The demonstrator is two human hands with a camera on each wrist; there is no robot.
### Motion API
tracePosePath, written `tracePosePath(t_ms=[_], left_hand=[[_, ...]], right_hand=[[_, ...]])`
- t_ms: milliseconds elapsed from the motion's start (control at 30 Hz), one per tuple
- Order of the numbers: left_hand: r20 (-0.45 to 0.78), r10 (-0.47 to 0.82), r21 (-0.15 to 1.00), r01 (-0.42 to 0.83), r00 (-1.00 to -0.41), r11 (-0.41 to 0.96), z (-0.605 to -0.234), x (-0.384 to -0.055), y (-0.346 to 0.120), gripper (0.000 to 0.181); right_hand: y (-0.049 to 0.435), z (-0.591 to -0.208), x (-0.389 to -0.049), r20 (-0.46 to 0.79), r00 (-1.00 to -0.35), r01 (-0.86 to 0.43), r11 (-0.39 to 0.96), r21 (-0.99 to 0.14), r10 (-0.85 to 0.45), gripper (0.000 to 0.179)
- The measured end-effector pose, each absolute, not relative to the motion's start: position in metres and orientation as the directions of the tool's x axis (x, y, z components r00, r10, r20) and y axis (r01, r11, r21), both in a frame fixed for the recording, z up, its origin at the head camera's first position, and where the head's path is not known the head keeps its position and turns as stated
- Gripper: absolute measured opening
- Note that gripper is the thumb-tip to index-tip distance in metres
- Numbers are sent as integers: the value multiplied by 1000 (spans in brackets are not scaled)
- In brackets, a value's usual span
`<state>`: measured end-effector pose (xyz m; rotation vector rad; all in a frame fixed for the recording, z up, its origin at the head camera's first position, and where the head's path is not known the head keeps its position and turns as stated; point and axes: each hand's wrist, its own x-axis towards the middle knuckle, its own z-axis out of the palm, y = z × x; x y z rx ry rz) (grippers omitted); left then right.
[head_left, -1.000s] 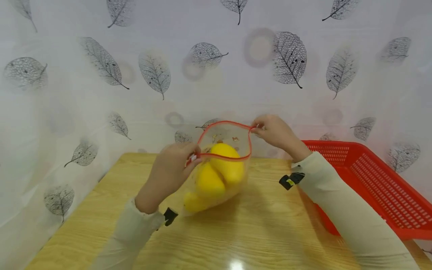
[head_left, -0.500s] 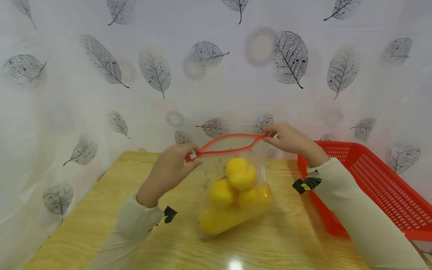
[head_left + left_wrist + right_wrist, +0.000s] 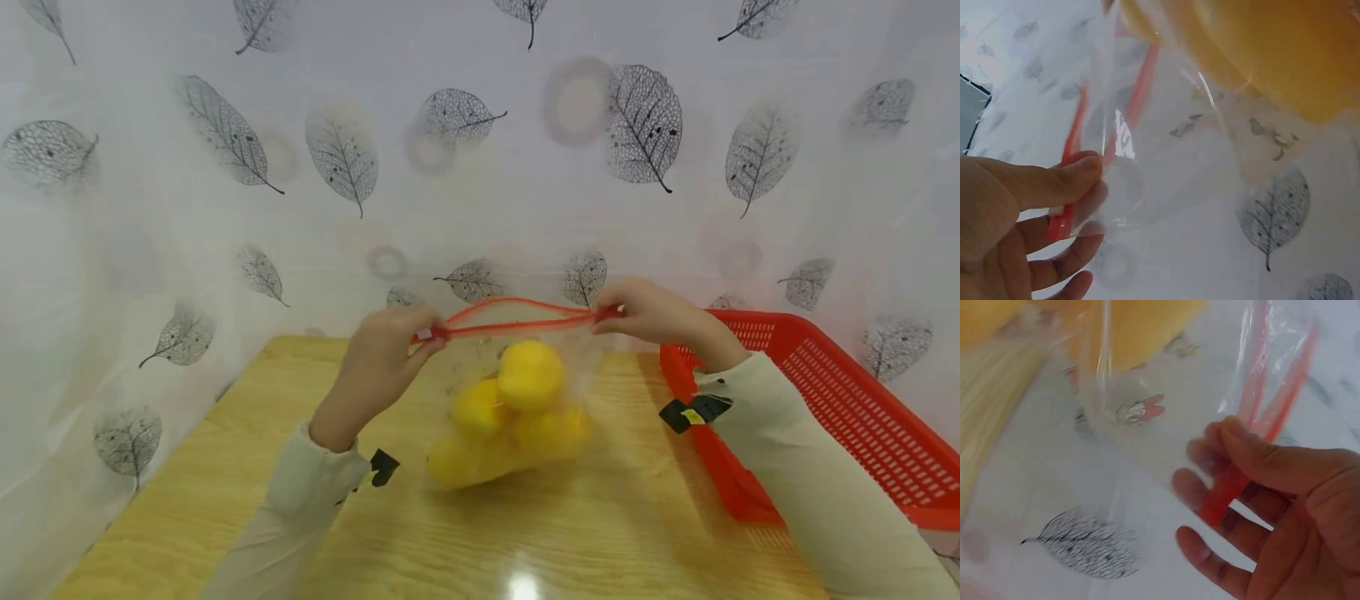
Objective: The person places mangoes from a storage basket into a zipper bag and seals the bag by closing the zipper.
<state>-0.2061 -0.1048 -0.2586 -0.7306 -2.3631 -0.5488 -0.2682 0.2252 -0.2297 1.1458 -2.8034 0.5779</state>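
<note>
A clear zip-top bag (image 3: 517,324) with a red zip strip hangs between my two hands, its mouth parted in a narrow gap. Inside it lie several yellow fruits, one round fruit (image 3: 531,375) on top of the others; they look like lemons or oranges. My left hand (image 3: 386,362) pinches the left end of the strip between thumb and fingers, as the left wrist view also shows with the red strip (image 3: 1072,150). The right end is pinched by my right hand (image 3: 652,317). In the right wrist view, printed figures show on the plastic (image 3: 1141,412).
A red perforated plastic basket (image 3: 862,417) stands at the right, partly behind my right sleeve (image 3: 810,483). Beneath the bag is a wood-grain table (image 3: 225,467). A white curtain (image 3: 480,192) printed with grey leaves hangs behind it.
My right hand has moved right and down, so the bag's round mouth is drawn to a narrow gap. The fruits have swung and shifted within the bag. The left hand has barely moved.
</note>
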Motion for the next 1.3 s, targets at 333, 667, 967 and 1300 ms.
tracePosePath(t_ms=[333, 667, 967, 1300], left_hand=[[589, 340, 171, 525, -733, 834, -271, -225, -117, 6], [557, 287, 316, 519, -779, 794, -264, -226, -126, 28], [478, 196, 449, 430, -856, 783, -261, -227, -131, 24], [448, 177, 421, 382, -876, 823, -259, -226, -138, 13]], right_hand=[[221, -231, -267, 129, -771, -634, 735, -241, -623, 20], [229, -215, -261, 211, -772, -636, 717, -286, -600, 6], [241, -218, -267, 261, -759, -651, 690, -315, -597, 14], [240, -218, -266, 256, -768, -641, 705, -303, -588, 24]])
